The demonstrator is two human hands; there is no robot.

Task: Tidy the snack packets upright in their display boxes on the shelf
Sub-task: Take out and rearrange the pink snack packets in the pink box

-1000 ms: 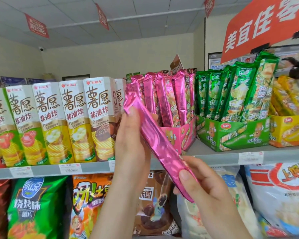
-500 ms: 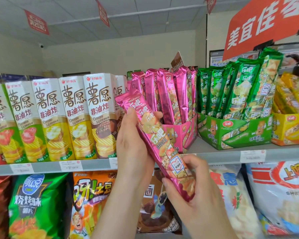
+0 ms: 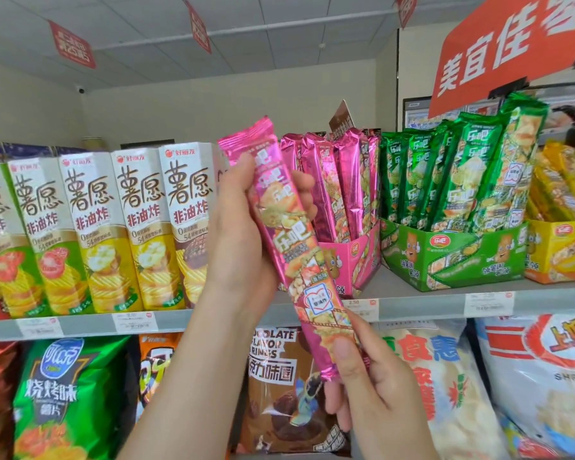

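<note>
A long pink snack packet (image 3: 287, 240) is held tilted in front of the shelf, printed face toward me. My left hand (image 3: 243, 247) grips its upper half, thumb on the front and fingers behind. My right hand (image 3: 362, 376) pinches its bottom end. Just behind stands the pink display box (image 3: 356, 260) with several pink packets (image 3: 339, 180) upright in it. To the right, the green display box (image 3: 455, 260) holds several green packets (image 3: 462, 174), leaning right.
White chip boxes (image 3: 93, 227) stand in a row at the left of the shelf. A yellow display box (image 3: 561, 250) with yellow packets is at the far right. Large snack bags (image 3: 67, 393) fill the lower shelf. A red sign (image 3: 512, 44) hangs above right.
The packet was turned from its plain pink back to its printed face, then raised and stood more upright. Both hands kept hold of it.
</note>
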